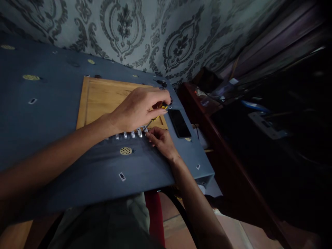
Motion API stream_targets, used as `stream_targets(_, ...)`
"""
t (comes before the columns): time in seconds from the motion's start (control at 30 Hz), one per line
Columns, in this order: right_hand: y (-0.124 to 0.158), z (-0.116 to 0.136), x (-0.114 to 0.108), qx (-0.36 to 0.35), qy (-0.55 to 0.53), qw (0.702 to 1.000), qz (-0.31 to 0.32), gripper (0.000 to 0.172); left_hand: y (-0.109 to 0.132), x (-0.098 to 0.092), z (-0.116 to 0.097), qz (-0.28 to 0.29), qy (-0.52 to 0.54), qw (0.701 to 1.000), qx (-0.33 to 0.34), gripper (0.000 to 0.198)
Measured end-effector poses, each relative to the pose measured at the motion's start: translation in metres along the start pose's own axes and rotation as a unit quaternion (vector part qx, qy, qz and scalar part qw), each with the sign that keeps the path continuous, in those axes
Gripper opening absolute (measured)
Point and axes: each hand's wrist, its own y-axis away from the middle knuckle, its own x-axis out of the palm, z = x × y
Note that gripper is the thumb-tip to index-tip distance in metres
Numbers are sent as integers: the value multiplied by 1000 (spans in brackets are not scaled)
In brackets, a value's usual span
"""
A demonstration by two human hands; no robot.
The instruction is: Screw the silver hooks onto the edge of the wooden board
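My left hand is closed around the yellow-and-black handle of a small screwdriver, its thin shaft slanting down to the near edge of a wooden board. My right hand lies just below the tip, fingers pinched on the right end of a row of small metal pieces lined up along the board's near edge. What sits under those fingertips is hidden.
A dark phone lies face up to the right of the board. The table wears a blue cloth with small printed motifs. A dark wooden shelf with clutter stands at right; patterned wallpaper behind.
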Motion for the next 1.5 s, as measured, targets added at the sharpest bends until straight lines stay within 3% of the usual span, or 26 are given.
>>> stream_targets(0.3,0,1,0,-4,2,1000,0,57,-2,-8,-3,29,-16,999,-25,19)
stream_targets(0.63,0,-1,1,7,-2,1000,-7,59,0,-1,-1,1,-8,1000,-8,12)
stream_targets(1.0,1,0,0,10,8,1000,1,56,-5,-10,2,32,-2,999,-15,10)
stream_targets(1.5,1,-1,0,12,0,1000,-2,58,-3,-6,0,16,-13,1000,-14,13)
